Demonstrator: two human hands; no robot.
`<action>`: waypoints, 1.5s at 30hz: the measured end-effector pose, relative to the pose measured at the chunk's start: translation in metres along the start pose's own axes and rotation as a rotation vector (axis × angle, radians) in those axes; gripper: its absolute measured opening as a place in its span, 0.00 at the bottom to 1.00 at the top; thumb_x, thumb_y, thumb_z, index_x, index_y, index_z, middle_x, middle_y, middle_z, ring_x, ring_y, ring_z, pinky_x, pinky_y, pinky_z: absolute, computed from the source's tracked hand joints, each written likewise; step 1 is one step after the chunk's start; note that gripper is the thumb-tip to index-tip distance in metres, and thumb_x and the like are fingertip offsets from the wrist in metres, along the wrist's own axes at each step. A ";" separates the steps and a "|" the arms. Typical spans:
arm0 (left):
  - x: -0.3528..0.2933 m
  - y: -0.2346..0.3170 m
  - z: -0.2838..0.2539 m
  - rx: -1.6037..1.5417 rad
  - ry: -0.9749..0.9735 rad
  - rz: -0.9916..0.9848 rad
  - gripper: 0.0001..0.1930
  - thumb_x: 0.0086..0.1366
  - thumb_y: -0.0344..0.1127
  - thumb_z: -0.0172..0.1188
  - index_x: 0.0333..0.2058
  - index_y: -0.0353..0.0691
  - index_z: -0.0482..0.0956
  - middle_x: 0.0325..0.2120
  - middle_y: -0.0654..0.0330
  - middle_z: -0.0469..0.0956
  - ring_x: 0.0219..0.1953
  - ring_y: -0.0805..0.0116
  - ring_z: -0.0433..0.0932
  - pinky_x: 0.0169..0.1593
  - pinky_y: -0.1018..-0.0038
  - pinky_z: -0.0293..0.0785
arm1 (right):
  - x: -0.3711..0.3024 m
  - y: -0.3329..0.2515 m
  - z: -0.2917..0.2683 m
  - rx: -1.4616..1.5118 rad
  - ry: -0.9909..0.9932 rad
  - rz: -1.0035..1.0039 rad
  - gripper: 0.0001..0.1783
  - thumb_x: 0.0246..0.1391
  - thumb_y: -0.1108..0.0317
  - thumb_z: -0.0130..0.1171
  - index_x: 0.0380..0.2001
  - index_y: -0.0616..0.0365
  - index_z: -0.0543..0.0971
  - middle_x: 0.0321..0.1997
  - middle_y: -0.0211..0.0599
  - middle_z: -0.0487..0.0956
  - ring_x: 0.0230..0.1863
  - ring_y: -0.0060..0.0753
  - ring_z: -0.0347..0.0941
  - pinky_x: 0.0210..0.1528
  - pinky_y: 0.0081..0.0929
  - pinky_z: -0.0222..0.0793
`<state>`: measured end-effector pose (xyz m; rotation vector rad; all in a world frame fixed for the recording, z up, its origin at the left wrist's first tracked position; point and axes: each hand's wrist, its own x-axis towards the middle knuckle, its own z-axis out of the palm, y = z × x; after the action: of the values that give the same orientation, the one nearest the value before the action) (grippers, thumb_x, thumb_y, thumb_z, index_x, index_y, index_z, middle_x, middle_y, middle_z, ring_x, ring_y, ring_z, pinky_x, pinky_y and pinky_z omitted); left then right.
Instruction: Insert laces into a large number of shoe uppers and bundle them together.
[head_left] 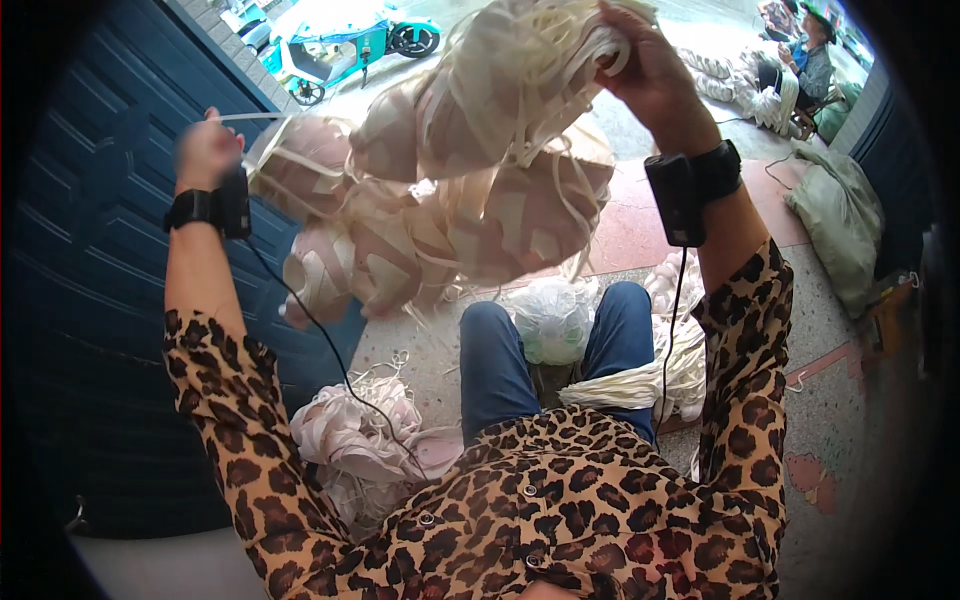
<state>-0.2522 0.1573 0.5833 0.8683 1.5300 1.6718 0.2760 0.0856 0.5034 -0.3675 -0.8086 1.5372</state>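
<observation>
A large bunch of pale pink and cream pieces that look like shoe uppers [430,235] hangs in front of me, strung with white laces. High on the right, my right hand [645,75] is closed around gathered laces at the top of the bunch. My left hand [208,153], partly blurred, is raised at the left with its fingers closed. From it a white lace [252,117] runs taut to the bunch. Across my right thigh lies a hank of cream laces [625,385]. More pink and white uppers [360,435] are heaped beside my left thigh.
A blue panelled door [100,170] stands close on my left. Between my knees is a filled clear plastic bag [553,322]. A pale green sack [838,220] leans at the right. Outside are a turquoise scooter [345,48] and a seated person [812,65] near white bundles [735,80].
</observation>
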 end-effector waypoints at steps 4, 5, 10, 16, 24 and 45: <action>-0.002 -0.039 -0.009 0.334 -0.170 -0.008 0.08 0.65 0.39 0.66 0.37 0.47 0.76 0.17 0.67 0.69 0.20 0.74 0.70 0.25 0.68 0.75 | 0.014 -0.009 -0.012 -0.040 -0.002 -0.040 0.06 0.64 0.60 0.62 0.38 0.48 0.78 0.31 0.23 0.79 0.32 0.22 0.77 0.35 0.26 0.77; -0.006 -0.061 -0.020 0.483 -0.194 -0.029 0.09 0.65 0.39 0.66 0.39 0.46 0.76 0.19 0.66 0.70 0.21 0.73 0.71 0.26 0.68 0.75 | 0.015 -0.020 -0.012 -0.179 0.007 -0.080 0.08 0.64 0.60 0.62 0.41 0.50 0.79 0.34 0.25 0.80 0.35 0.21 0.77 0.39 0.26 0.77; -0.073 -0.207 -0.046 0.937 -0.416 -0.088 0.15 0.63 0.39 0.68 0.44 0.43 0.75 0.27 0.61 0.74 0.28 0.71 0.74 0.33 0.68 0.76 | -0.007 0.016 -0.032 -0.253 0.248 0.193 0.06 0.60 0.62 0.64 0.39 0.46 0.80 0.35 0.22 0.80 0.35 0.21 0.76 0.41 0.29 0.73; -0.192 -0.300 -0.008 0.958 -0.578 0.018 0.23 0.60 0.39 0.69 0.51 0.38 0.75 0.37 0.55 0.78 0.36 0.68 0.78 0.40 0.69 0.78 | -0.028 0.058 -0.071 -0.217 0.284 0.292 0.10 0.58 0.69 0.64 0.43 0.57 0.80 0.37 0.29 0.82 0.36 0.23 0.79 0.38 0.27 0.75; -0.259 -0.299 0.067 0.694 -0.629 -0.061 0.31 0.61 0.41 0.70 0.60 0.36 0.73 0.48 0.49 0.79 0.49 0.64 0.79 0.51 0.68 0.77 | -0.037 0.056 -0.030 -0.226 0.227 0.283 0.13 0.58 0.71 0.63 0.45 0.63 0.79 0.39 0.34 0.82 0.35 0.25 0.80 0.35 0.24 0.77; -0.195 -0.311 0.069 0.046 -0.509 -0.055 0.11 0.68 0.43 0.63 0.36 0.42 0.77 0.27 0.68 0.74 0.26 0.76 0.71 0.30 0.76 0.66 | -0.050 -0.022 0.014 -0.075 -0.059 0.216 0.27 0.64 0.61 0.53 0.61 0.66 0.68 0.56 0.47 0.77 0.57 0.41 0.76 0.62 0.42 0.72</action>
<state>-0.0735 0.0461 0.2751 1.1579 1.2278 1.2519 0.2901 0.0323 0.5162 -0.4790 -0.8973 1.7282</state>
